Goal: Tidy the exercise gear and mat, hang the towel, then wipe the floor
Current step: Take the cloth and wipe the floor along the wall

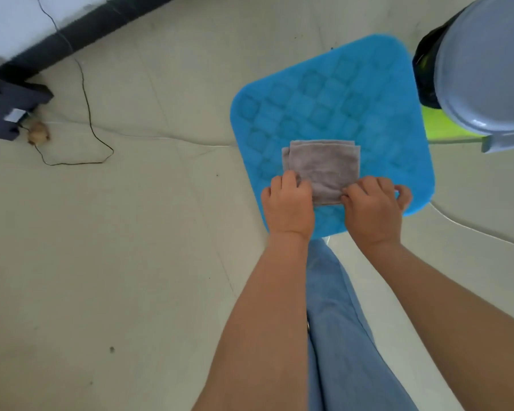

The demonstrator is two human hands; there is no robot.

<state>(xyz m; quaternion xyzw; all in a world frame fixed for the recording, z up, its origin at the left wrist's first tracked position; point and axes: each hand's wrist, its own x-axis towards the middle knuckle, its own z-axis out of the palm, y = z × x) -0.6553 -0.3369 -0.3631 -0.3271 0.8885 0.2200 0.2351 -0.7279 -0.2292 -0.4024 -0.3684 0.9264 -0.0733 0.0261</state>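
A folded grey-brown towel [324, 167] lies on a blue quilted square mat [339, 93] on the pale floor. My left hand [288, 206] grips the towel's near left corner with curled fingers. My right hand [371, 209] pinches the towel's near right edge, its thumb sticking out to the right. Both hands sit over the mat's near edge.
A grey lidded bin [484, 69] with a black liner stands at the upper right, with a lime-green object [445, 126] beneath it. A thin black cable [86, 114] loops over the floor at left, near a dark device [6, 111] and a small brown scrap [37, 134].
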